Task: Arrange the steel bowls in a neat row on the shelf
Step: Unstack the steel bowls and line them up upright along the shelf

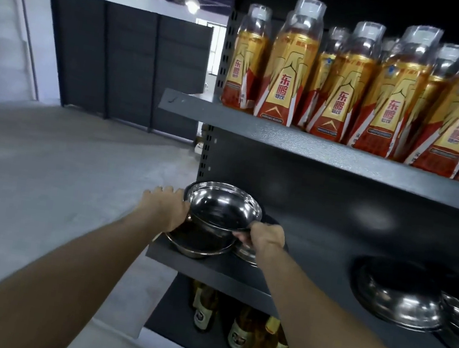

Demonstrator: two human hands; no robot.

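- Grey concrete floor [43,175] is stretching away on your left, with dark panels [125,63] standing against the white wall beyond it.
- You are facing a dark metal shelf [208,266], and both your arms are reaching to its left end.
- Your left hand [165,207] is gripping the left rim of the top bowl [223,210], fingers curled round it.
- Your right hand [264,238] is pinching the same bowl's right rim, fingers clamped on it.
- That bowl is sitting tilted over a lower bowl [199,245] at the shelf's front left corner.
- More bowls [400,295] are lying at the right end of the same shelf, well apart.
- Gold and red bottles [340,80] are standing on the shelf above; brown bottles [256,342] are standing below.
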